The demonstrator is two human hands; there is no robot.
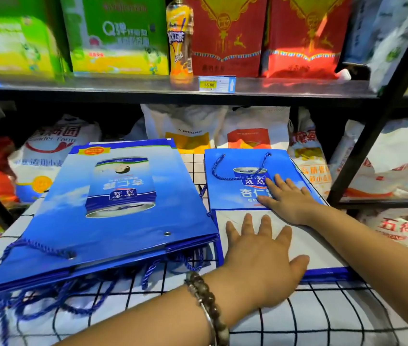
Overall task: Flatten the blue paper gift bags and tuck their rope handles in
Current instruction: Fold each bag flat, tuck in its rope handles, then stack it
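Both hands [260, 255] press blue bag [235, 193] flat.

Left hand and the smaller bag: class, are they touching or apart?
Touching. The head view shows the left hand lying flat, fingers spread, on the white folded base of the bag.

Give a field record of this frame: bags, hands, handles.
single bag: flat on the checked cloth, white base fold showing
left hand: flat on that fold, pressing
right hand: flat on the blue printed face
rope handle: loose on top of that bag, not tucked
stack of bags: left of it, ropes trailing out at near edge
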